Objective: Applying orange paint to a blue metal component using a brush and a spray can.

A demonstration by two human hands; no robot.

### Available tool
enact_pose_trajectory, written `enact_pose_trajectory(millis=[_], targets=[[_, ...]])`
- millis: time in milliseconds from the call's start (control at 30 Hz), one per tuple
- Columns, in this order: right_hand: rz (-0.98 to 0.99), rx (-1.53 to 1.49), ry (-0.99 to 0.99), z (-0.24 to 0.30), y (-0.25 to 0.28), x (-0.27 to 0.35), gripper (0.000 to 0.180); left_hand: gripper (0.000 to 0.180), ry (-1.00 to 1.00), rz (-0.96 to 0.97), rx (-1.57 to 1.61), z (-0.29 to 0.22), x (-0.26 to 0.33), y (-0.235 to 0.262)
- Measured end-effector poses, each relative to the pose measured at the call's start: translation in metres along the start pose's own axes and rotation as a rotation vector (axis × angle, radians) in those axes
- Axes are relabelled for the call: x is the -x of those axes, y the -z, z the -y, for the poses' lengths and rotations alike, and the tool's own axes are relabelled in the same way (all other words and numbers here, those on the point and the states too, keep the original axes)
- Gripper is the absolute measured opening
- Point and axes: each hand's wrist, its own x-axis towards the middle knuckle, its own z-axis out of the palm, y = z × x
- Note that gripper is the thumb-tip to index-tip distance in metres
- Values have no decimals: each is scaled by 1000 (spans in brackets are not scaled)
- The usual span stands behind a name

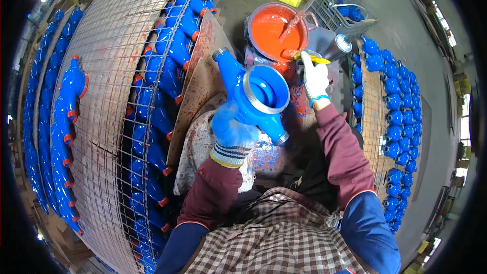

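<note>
Left hand (231, 131), in a blue-stained glove, gripping a blue pipe fitting (258, 96) at centre, open mouth tilted upward for access. Right hand (314, 78), white-gloved, pinching a yellow-handled brush (307, 57) beside the far pot of orange paint (276, 26), close for dipping. Painted fittings racked left (167, 71).

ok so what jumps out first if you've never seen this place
The big blue cast housing at the centre, held up by the left hand in a paint-stained glove. Just above it sits a bucket of bright orange-red paint, where the white-gloved right hand holds a yellow-handled brush. On both sides, rows of blue parts lie on wire-mesh racks.
</note>
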Motion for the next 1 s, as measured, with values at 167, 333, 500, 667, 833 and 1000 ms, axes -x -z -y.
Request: enact_pose_trajectory(millis=[167, 333, 500, 667, 833, 1000], targets=[[18, 390, 74, -13, -7, -14, 35, 76, 5, -17, 179, -2, -5, -6], [90, 567, 178, -1, 17, -6, 33, 94, 110, 39, 212, 2, -7, -7], [43, -539, -401, 32, 62, 52, 38, 94, 43, -25, -95, 17, 23, -10], [-27, -582, -119, 103, 112, 130, 28, 76, -248, 82, -840, 37, 56, -19], [70, 15, 148, 155, 129, 145, 20, 81, -734, 448, -1595, 52, 69, -34], [91, 277, 227, 168, 133, 144, 18, 72, -855, 609, -1707, 69, 73, -44]])
